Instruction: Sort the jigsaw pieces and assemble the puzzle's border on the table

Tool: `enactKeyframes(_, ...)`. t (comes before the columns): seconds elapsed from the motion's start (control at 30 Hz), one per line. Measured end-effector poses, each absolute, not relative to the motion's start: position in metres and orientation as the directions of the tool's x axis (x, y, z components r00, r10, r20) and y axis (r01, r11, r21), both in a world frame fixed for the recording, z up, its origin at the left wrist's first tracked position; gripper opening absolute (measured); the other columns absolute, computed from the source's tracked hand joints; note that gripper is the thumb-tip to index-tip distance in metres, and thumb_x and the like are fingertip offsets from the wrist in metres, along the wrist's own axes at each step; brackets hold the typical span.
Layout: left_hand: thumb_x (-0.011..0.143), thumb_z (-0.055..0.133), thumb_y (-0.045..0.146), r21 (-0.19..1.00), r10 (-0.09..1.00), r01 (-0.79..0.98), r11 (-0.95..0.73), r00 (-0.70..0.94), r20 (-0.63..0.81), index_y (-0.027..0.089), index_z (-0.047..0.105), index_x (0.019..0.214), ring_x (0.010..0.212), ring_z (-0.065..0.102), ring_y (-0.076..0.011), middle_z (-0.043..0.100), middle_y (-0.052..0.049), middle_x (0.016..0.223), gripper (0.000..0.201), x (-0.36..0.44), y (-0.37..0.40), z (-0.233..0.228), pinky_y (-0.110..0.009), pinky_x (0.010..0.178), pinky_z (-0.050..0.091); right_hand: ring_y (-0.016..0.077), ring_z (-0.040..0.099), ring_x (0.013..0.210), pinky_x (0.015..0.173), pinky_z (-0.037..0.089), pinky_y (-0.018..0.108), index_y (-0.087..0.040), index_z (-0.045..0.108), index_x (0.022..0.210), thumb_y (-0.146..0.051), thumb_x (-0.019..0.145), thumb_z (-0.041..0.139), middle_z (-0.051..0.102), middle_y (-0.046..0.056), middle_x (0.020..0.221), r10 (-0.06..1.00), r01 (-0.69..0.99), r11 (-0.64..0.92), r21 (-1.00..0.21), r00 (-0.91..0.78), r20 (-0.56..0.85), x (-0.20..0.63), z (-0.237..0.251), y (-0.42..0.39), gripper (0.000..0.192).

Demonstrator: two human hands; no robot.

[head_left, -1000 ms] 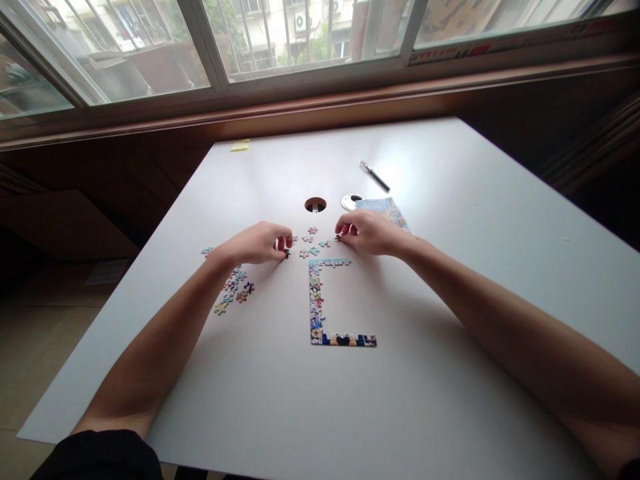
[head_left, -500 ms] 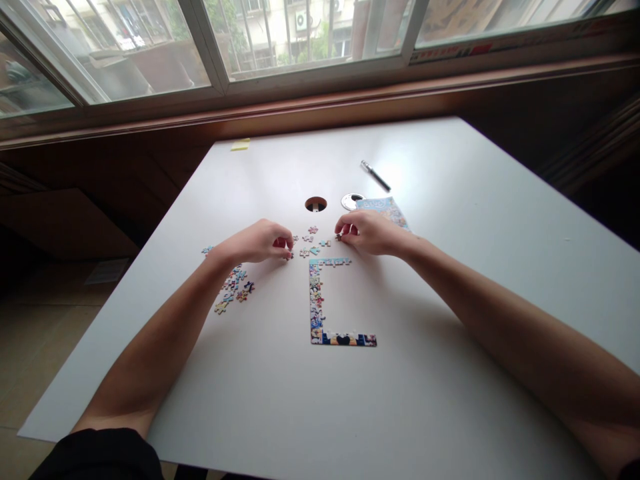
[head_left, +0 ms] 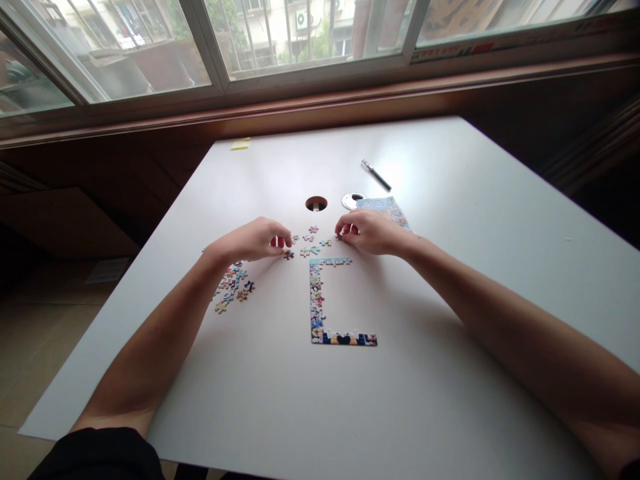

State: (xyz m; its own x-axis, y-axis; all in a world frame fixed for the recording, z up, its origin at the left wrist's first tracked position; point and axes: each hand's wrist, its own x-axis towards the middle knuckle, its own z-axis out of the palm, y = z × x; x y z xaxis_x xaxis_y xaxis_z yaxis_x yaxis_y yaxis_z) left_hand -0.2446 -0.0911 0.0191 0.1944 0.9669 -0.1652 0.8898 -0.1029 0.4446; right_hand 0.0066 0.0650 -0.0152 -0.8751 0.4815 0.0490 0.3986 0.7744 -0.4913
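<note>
**White desk, two hands among loose puzzle pieces**

White and bare over most of its top, the desk carries a half-built jigsaw frame: one strip running toward the person, a short run across its far end and another across its near end. The left hand rests palm down just left of the frame's far corner, fingers curled close together with the tips at the desk; a small dark piece lies right under them, and whether it is pinched or only touched cannot be told. The right hand sits opposite, its fingers drawn in to a near-closed pinch on a small piece at the tips. Between the two hands lie a few scattered pieces, and a larger heap of loose pieces spreads beside the left forearm.

Behind the right hand lies a printed picture sheet (pale blue, its lettering too small to read), touching a round metal ring, with a cable hole just beside that. Farther back lie a pen and a yellow sticky note near the desk's far edge; no writing on either can be made out.
</note>
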Motion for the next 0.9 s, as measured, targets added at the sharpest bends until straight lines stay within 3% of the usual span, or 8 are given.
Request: enactKeyframes(0.9, 0.085, 0.059, 0.026, 0.419, 0.966, 0.902, -0.104, 0.191, -0.172, 0.02, 0.073, 0.104, 0.082, 0.064, -0.0159, 0.072, -0.006, 0.095, 0.025, -0.2468, -0.0917, 0.0181, -0.028, 0.071, 0.048, 0.0197, 0.068, 0.083, 0.078, 0.053, 0.037, -0.019, 0.076, 0.102, -0.019, 0.082, 0.059, 0.076, 0.005, 0.092, 0.478, 0.373, 0.766, -0.523, -0.875, 0.077, 0.0064, -0.0159, 0.0692, 0.026)
